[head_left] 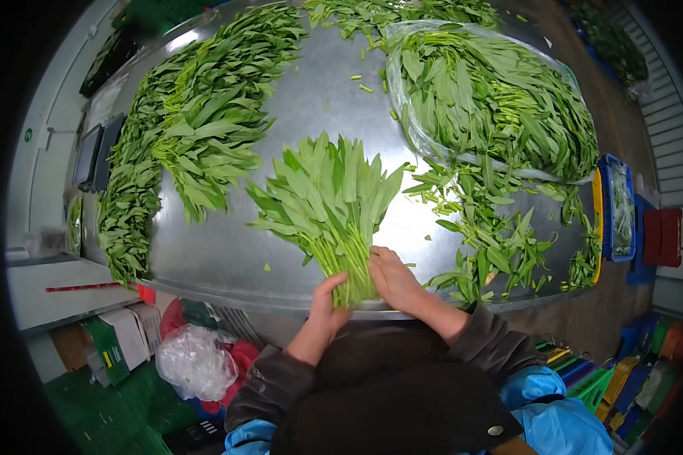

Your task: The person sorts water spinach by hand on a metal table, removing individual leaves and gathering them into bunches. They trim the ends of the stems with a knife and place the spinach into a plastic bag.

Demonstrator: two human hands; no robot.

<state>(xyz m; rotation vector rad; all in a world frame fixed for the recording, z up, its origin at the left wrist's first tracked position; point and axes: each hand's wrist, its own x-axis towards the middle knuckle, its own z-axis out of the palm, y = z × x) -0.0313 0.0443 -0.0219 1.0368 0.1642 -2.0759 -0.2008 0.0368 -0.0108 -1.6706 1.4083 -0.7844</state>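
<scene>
Between my hands is a bunch of leafy greens (334,201), its long leaves fanned out away from me and its pale stems gathered at the near edge of the metal table (326,98). My left hand (328,305) is closed around the left side of the stems. From the right, my right hand (393,277) grips the same stems, fingers curled over them. The cut ends are partly hidden by the hands. Left of the bunch lies a long row of similar greens (212,121), stacked in overlapping bunches.
A clear plastic bag (402,98) packed with greens lies at the back right. Loose leaves and stem pieces (501,243) are scattered in front of it. Off the right edge stands a blue crate (618,205); a crumpled clear plastic bag (196,362) sits below the table at left.
</scene>
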